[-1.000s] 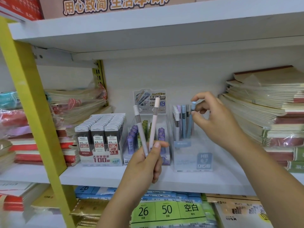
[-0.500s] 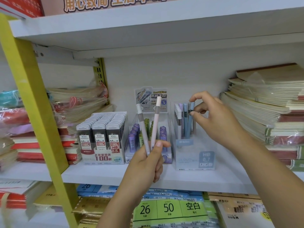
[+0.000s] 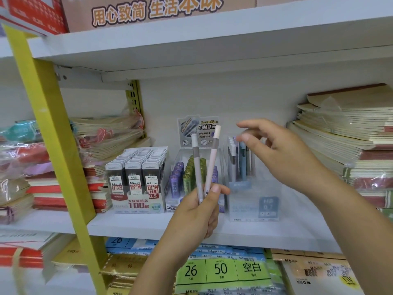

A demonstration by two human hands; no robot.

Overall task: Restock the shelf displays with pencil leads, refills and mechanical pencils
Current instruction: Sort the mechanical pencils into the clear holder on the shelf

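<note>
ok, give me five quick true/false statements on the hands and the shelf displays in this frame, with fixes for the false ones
1. The left hand holds two mechanical pencils upright. True.
2. The right hand is pinching a blue pencil. False: its fingers are spread open and empty, just in front of the pencils in the clear pencil display.
3. The lead box display marked 0.5 HB stands left of the tube refill display. True.
4. The clear pencil display is packed full. False: pencils stand only at its back, the front rows are bare.
5. The two held pencils are both blue. False: one is white-grey, the other pale pink.
</note>
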